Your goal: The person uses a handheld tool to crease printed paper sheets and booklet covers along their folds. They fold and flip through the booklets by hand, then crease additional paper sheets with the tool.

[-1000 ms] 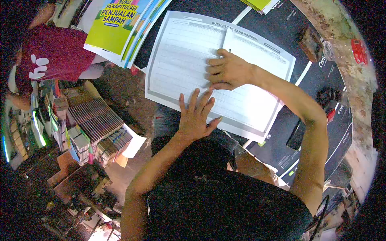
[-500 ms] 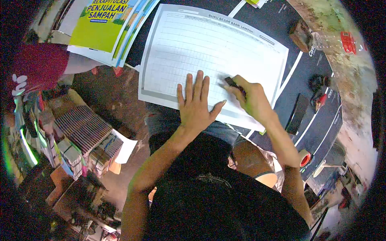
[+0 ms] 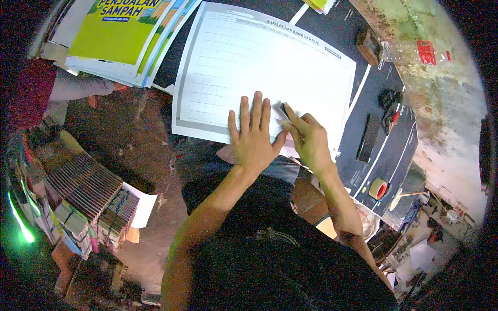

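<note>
A large white printed sheet [image 3: 218, 67] with a ruled grid and a grey border lies on a dark table. My left hand [image 3: 254, 137] rests flat on its near edge, fingers spread and nothing in its grasp. Just to the right, my right hand [image 3: 308, 137] is closed around a small dark block-like object [image 3: 284, 108], whose tip points at the sheet. Most of that object is hidden by my fingers, so its exact kind is unclear. The thumb of my left hand is close to my right hand.
Green and yellow printed sheets [image 3: 104, 49] are piled at upper left, beside another person's sleeve [image 3: 78, 85]. On the dark table [image 3: 358, 179] lie a tape roll [image 3: 378, 188], a long black bar [image 3: 368, 137] and a brown block [image 3: 369, 45]. Bundled booklets [image 3: 80, 179] stand lower left.
My right hand has shifted left and slightly down across the sheet with the dark object, closer to my left hand. The left hand stays flat. The whole view has shifted a little.
</note>
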Demonstrator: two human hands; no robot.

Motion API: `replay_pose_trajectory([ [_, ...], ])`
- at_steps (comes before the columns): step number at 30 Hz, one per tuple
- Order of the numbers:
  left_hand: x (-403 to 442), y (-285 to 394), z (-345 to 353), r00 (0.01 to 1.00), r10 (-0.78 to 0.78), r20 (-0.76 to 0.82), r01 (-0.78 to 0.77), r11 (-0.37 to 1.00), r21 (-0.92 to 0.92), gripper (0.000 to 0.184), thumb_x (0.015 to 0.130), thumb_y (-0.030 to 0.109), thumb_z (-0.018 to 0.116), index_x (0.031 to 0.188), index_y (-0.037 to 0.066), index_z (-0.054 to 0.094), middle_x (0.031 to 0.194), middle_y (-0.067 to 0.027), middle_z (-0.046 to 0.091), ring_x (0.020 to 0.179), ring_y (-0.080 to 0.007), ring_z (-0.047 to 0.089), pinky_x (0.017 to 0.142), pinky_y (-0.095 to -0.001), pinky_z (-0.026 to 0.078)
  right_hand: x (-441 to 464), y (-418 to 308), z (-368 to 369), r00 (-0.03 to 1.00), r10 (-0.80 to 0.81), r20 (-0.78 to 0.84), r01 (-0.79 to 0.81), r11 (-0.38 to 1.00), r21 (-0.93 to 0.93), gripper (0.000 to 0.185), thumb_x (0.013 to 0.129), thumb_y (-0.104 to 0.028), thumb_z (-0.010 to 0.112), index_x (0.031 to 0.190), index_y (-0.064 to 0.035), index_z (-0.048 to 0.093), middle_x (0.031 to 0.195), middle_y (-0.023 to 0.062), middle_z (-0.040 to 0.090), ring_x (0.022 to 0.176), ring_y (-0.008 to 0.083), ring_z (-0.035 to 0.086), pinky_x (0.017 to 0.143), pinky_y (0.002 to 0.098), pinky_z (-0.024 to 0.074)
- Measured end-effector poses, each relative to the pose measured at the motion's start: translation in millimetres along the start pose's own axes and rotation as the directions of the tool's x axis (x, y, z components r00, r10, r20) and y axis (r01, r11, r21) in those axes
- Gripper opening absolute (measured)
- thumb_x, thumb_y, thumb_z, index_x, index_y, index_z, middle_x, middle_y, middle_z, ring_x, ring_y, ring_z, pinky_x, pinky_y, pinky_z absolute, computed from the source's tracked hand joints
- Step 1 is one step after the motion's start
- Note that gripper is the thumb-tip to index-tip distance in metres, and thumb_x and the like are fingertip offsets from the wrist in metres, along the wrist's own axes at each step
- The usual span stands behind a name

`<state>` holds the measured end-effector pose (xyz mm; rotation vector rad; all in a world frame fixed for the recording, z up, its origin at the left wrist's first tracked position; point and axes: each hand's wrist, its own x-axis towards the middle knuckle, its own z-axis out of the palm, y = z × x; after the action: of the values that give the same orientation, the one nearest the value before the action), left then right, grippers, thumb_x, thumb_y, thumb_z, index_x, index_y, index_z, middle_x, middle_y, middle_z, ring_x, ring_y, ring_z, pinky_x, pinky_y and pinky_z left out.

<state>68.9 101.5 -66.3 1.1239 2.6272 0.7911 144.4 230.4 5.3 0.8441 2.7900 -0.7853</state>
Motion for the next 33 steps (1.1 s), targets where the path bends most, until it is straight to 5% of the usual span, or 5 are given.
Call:
replay_pose_trajectory([
  [17,-1.4,-0.9,-0.2,1.000,0.010,0.010,-0.010,1.000,0.021,0.089,0.083,0.054,0.066,0.153,0.005,0.040,0.167,-0.0115,0.022,0.155,-0.0361,0.015,0.120,-0.0622,0.009,5.6,6.4,8.1,0.998,-0.066,0.005,0.066,0.997,0.043,0.050,0.091,-0.010,0.066,0.140,-0.0200,0.061,0.080,0.0173,0.058,0.064,0.0314,0.059,0.062,0.0433,0.0517],
  [33,-0.6,0.6,-5.2,1.000,0.006,0.025,-0.006,1.000,0.025,0.086,0.083,0.051,0.067,0.151,0.005,0.042,0.166,-0.0121,0.025,0.154,-0.0354,0.018,0.120,-0.0619,0.011,-0.2,8.1,27.9,0.984,-0.059,-0.166,0.060,0.998,0.002,0.054,0.088,-0.006,0.065,0.139,-0.0213,0.061,0.082,0.0119,0.059,0.066,0.0281,0.062,0.062,0.0406,0.0550],
])
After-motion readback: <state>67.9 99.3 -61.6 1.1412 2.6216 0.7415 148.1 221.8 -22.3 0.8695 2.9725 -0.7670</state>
